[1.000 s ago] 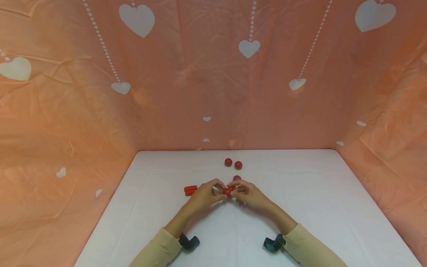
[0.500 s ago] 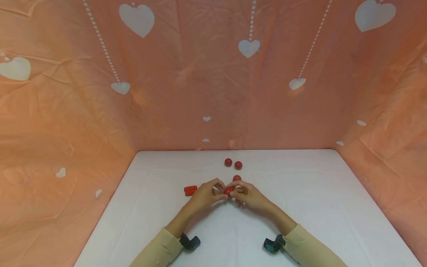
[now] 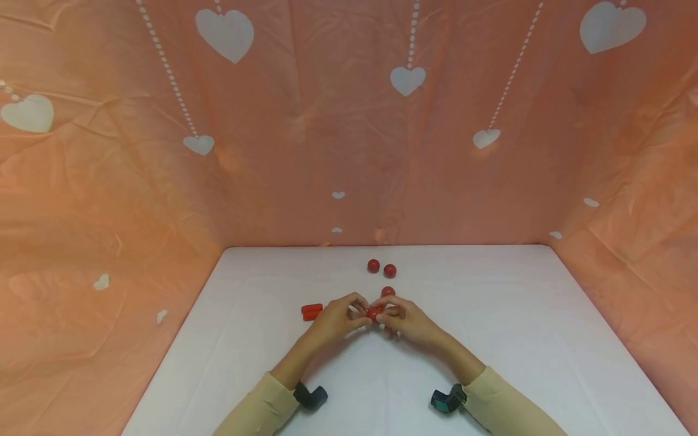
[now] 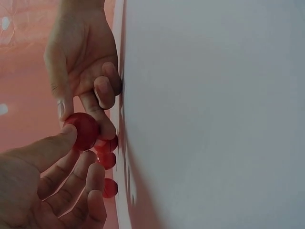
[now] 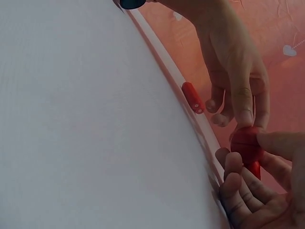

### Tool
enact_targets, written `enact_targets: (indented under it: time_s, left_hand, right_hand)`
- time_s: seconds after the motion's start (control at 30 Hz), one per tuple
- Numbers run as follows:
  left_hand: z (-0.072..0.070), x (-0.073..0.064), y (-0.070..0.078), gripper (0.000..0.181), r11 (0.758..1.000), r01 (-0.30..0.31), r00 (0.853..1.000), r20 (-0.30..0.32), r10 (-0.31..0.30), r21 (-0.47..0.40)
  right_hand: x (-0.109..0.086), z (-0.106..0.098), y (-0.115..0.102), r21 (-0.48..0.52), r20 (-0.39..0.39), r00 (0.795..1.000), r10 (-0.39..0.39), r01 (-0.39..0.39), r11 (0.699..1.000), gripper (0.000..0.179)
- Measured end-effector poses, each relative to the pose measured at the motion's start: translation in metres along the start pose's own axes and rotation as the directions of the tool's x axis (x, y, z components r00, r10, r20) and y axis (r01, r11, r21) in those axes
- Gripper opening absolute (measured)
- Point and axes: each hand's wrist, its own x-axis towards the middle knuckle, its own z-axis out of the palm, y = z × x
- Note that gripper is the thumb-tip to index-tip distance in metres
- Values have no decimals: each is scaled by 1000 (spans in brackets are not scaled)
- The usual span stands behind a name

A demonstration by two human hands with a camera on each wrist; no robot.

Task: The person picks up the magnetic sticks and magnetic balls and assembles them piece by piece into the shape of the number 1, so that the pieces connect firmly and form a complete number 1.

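Both hands meet near the middle of the table over a glossy red ball [image 3: 373,314]. My left hand [image 3: 339,319] pinches it from the left with thumb and fingers. From the other side my right hand [image 3: 410,321] pinches the same ball [image 4: 85,130]. A dark seam line crosses the ball [image 5: 246,144] in the right wrist view. Below it there, a red piece [image 5: 254,169] shows between the fingers, partly hidden; whether it joins the ball, I cannot tell. Just beyond the hands lies another red ball [image 3: 388,291].
Two more red balls [image 3: 373,266] sit farther back on the white table [image 3: 491,339]. To the left of my left hand, two red cylinders [image 3: 312,312] lie side by side, with small pale holes at one end in the right wrist view. Orange cloth [image 3: 305,151] walls the back and sides.
The held ball has turned slightly between the fingers. Both hands keep almost the same place, and the other red pieces stay where they were.
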Motion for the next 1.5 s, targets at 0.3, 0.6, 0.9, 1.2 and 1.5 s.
enact_targets:
  time_s: [0.3,0.6,0.9,1.2,1.5]
  left_hand:
    - [-13,-5,-1,21,999,40,999,-6,-40,18]
    - [-29,-9,-9,16,996,43,998,-38,-40,82]
    - [-45,-11,-19,14,989,46,998,-47,-39,144]
    - [-63,-11,-30,17,986,2,1000,-29,3,169]
    - [-73,-14,-36,18,973,16,998,-55,-3,231]
  right_hand:
    - [0,0,8,20,-27,999,-28,28,999,31]
    - [1,-1,10,69,-57,998,-5,9,998,30]
    - [2,-5,11,160,-83,996,32,-18,987,34]
    - [1,-7,10,197,-119,992,50,-25,980,38]
    - [3,-8,11,213,-173,983,54,-16,977,37]
